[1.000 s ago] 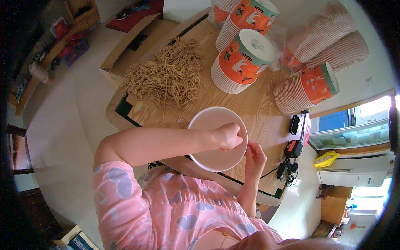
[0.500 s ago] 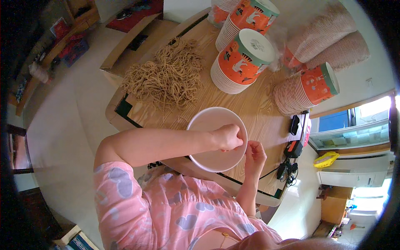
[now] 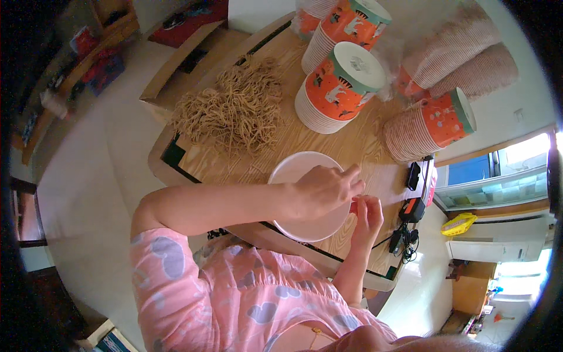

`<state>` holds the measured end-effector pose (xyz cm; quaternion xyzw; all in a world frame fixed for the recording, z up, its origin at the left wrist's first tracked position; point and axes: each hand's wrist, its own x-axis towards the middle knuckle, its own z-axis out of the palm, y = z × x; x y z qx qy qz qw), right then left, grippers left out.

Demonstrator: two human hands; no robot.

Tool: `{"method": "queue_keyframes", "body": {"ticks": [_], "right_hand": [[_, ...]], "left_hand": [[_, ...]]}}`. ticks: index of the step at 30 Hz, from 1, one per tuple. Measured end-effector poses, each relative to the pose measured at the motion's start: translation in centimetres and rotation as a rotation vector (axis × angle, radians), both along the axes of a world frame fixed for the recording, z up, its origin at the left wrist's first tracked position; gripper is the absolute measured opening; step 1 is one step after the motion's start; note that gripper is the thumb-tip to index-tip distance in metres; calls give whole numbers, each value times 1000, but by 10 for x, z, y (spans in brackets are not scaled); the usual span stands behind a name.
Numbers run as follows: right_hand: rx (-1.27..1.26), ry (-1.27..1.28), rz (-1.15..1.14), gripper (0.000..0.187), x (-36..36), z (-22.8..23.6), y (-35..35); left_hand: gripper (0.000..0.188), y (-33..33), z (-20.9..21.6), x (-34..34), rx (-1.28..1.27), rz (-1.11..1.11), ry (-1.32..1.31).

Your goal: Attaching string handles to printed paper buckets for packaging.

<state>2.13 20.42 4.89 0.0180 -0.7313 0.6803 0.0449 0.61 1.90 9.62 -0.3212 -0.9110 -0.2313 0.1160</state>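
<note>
A paper bucket (image 3: 311,229) with a white inside stands on the table in front of me, its mouth turned up. My left hand (image 3: 328,190) reaches across its mouth, fingers bent and closed near the right rim. What those fingers grip, if anything, is too small to make out. Just outside that rim, my right hand (image 3: 368,216) is closed in a pinch against the bucket's right side. Its fingertips are partly hidden, and I cannot see what lies between them. Beyond the bucket lies a tangled pile of brown twisted cords (image 3: 234,108).
Upside-down stacks of orange and green paper buckets (image 3: 337,91) stand at the far side, with another stack (image 3: 431,126) at the right. Plastic-wrapped stacks (image 3: 451,50) lie behind. A black adapter with cables (image 3: 404,237) sits by the right edge. An open cardboard box (image 3: 182,67) is at the far left.
My left hand has risen from inside the bucket and moved right to its rim. My right hand has shifted slightly right. The bucket has moved a little to the right.
</note>
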Motion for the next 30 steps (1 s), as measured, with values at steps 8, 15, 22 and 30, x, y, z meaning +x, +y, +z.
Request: {"method": "queue_keyframes", "body": {"ticks": [8,15,22,30], "right_hand": [[178,49,213,4,-42,8,0],[481,152,374,8,-60,12,-4],[587,167,448,8,-62,18,-23],[236,-96,460,10,-71,5,-20]], "left_hand": [[15,-3,-7,-37,-251,-158,-55],[15,-28,-7,-40,222,-138,-682],[20,-17,-89,-29,1008,-132,-1109],[21,2,-86,-4,1124,-2,-984]]}}
